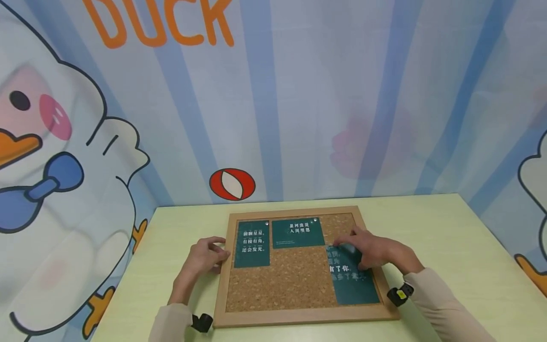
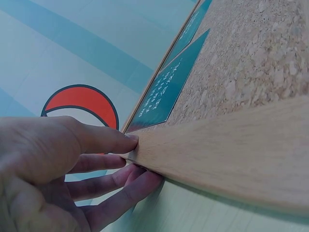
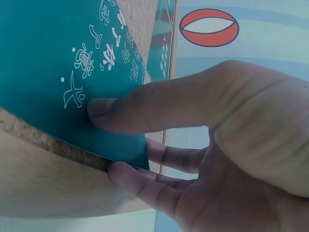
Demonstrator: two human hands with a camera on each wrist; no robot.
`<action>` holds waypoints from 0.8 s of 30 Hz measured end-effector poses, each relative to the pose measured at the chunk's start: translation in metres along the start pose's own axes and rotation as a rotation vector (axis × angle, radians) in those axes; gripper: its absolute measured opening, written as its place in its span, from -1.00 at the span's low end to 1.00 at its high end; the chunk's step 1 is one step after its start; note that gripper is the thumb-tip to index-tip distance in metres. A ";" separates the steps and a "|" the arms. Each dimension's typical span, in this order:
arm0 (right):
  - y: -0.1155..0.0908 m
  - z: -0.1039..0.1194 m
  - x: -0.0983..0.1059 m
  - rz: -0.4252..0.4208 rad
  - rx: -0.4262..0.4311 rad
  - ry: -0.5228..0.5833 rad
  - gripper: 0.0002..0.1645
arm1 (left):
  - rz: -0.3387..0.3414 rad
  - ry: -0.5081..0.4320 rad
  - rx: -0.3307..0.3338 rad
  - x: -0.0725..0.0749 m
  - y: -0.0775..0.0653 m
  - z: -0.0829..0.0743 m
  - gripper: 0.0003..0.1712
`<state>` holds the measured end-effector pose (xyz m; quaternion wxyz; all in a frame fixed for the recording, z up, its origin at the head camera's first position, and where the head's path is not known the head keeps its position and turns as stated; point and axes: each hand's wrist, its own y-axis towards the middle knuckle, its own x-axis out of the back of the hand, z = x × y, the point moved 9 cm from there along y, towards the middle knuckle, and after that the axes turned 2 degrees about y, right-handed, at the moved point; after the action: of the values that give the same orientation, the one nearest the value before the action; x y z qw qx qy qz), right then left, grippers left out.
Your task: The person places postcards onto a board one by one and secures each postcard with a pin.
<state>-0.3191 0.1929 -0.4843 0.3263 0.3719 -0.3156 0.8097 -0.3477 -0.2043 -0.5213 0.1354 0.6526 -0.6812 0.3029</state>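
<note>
A wood-framed corkboard (image 1: 290,285) lies on the table. My left hand (image 1: 202,256) grips its left edge, thumb (image 2: 113,139) on top of the wooden frame (image 2: 217,150) and fingers against the side. In my right hand (image 1: 378,249) is a dark green card (image 1: 356,292) with white Chinese characters, over the board's right part. The thumb (image 3: 145,106) presses on its face while the fingers are at its edge and partly hidden behind it. Two similar green cards, an upright one (image 1: 252,259) and a wide one (image 1: 282,243), are on the board's upper left and top middle.
Each of those two cards has a small shiny pin, one at the upright card's corner (image 1: 267,223), one on the wide card (image 1: 315,220). A pale yellow table (image 1: 436,237) is underneath. Behind stands a striped blue backdrop (image 1: 299,118) with a cartoon duck (image 1: 55,266).
</note>
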 end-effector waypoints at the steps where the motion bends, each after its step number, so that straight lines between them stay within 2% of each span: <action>1: 0.000 0.000 0.000 -0.001 -0.002 -0.002 -0.14 | 0.001 0.000 -0.002 0.000 0.000 0.000 -0.47; 24: 0.000 -0.002 0.003 -0.050 0.015 -0.034 -0.22 | 0.004 0.016 -0.008 0.000 0.001 -0.001 -0.45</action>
<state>-0.3214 0.1952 -0.4827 0.3385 0.3957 -0.3057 0.7971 -0.3484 -0.2037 -0.5211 0.1430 0.6484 -0.6824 0.3056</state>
